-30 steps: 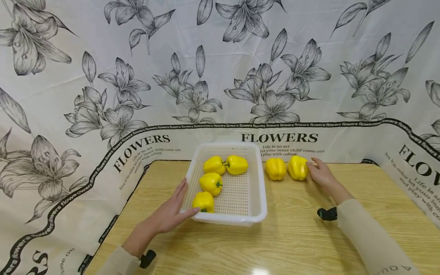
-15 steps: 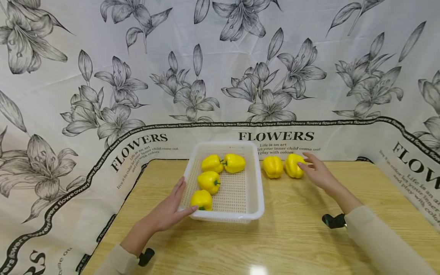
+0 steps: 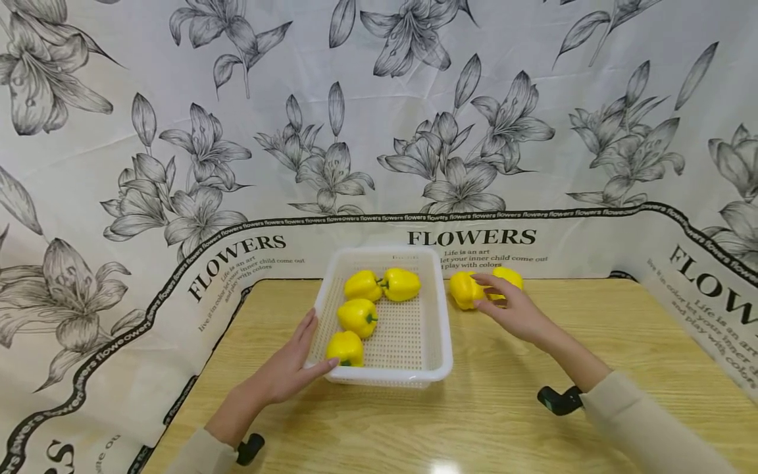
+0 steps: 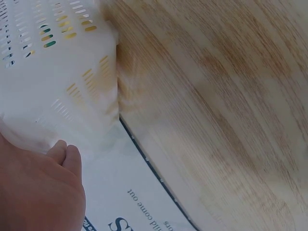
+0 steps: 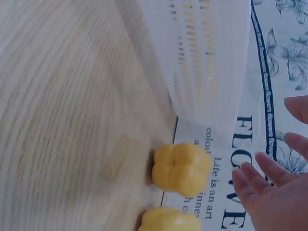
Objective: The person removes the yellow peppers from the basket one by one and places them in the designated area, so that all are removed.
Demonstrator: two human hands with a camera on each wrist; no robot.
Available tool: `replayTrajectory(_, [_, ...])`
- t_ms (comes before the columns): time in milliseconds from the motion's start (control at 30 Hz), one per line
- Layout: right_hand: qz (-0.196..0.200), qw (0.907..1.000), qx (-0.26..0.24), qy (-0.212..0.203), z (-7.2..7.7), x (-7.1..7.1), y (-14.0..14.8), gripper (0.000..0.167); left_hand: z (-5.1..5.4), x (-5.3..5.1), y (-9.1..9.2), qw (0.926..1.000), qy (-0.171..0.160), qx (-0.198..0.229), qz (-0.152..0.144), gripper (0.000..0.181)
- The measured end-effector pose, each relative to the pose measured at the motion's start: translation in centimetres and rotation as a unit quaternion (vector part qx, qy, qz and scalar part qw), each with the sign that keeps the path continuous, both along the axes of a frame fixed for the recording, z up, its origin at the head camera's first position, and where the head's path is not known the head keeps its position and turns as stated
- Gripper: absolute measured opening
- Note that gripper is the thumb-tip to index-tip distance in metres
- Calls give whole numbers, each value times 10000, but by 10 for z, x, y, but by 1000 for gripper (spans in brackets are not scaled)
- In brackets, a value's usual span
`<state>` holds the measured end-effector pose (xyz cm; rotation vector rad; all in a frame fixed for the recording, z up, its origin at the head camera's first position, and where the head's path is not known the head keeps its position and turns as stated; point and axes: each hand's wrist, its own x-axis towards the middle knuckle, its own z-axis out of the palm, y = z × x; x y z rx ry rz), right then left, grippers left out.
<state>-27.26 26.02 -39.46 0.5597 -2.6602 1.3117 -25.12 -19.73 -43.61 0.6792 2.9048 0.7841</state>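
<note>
White basket [image 3: 443, 322] on the wood-grain table [image 3: 485, 408], four yellow peppers [image 3: 357, 317] inside it along its left and far sides; one loose pepper [image 3: 464, 291] just outside its right wall, a second loose pepper [image 3: 508, 275] farther out that way, partly hidden. Left hand [image 3: 283, 370] at the basket's near left corner, fingers spread along the outer wall, thumb on the rim. Right hand [image 3: 515, 313] to the basket's right, before the loose pair, thumb and fingers parted.
</note>
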Motion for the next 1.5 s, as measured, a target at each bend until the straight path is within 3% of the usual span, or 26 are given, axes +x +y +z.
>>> replayTrajectory(400, [746, 9955, 149, 573, 3, 16, -46, 55, -1, 1, 0, 10000, 76, 27, 10, 107])
replayTrajectory(633, [1349, 9889, 365, 505, -1, 26, -82, 55, -2, 1, 1, 10000, 84, -34, -21, 106])
replayTrajectory(900, [2112, 9728, 874, 372, -9, 16, -141, 63, 0, 1, 1, 9999, 116, -31, 2, 107])
replayTrajectory(1133, [2224, 9675, 1197, 138, -19, 4, -174, 68, -1, 1, 3, 10000, 20, -54, 9, 106])
replayTrajectory(1500, [2520, 9523, 1718, -84, -17, -3, -205, 61, -3, 1, 3, 9997, 222, 27, 19, 105])
